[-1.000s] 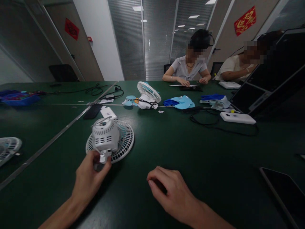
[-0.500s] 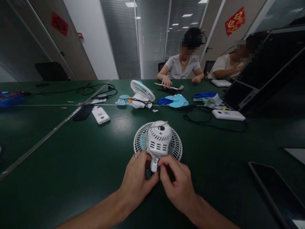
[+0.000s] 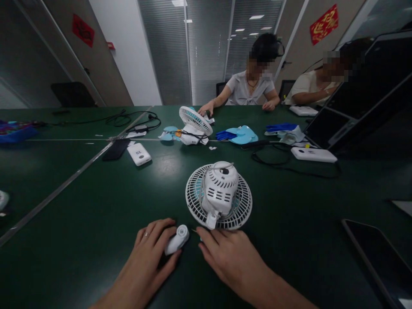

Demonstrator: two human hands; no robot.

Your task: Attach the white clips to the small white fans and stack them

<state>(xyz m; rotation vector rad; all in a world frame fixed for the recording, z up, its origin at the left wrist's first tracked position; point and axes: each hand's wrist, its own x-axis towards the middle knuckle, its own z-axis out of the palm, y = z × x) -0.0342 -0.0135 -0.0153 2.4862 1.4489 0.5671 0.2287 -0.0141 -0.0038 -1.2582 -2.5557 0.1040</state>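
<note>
A small white fan [image 3: 222, 193] lies face down on its round grille, its slotted motor housing upward and a grey cord wrapped about it. Left of the fan's near edge, my left hand [image 3: 151, 249] has its thumb and fingers around a white plastic piece [image 3: 177, 240] with a round end. My right hand [image 3: 234, 257] is closed just in front of the fan, below its short white neck [image 3: 212, 219]. A thin pointed tip and a bit of blue-green show at its fingertips; the rest of that object is hidden under the hand.
Beyond the fan lie a second fan [image 3: 195, 124], light-blue blades [image 3: 243, 134], gloves [image 3: 286, 131], a black cable [image 3: 270, 161] and white power banks [image 3: 139, 154]. A dark phone [image 3: 373, 257] lies at right. Across the green table [image 3: 80, 206] sit two people.
My left hand has moved left, away from the fan's neck, with the white plastic piece. My right hand has turned palm down. Across the table, a person's hand has reached left behind the second fan.
</note>
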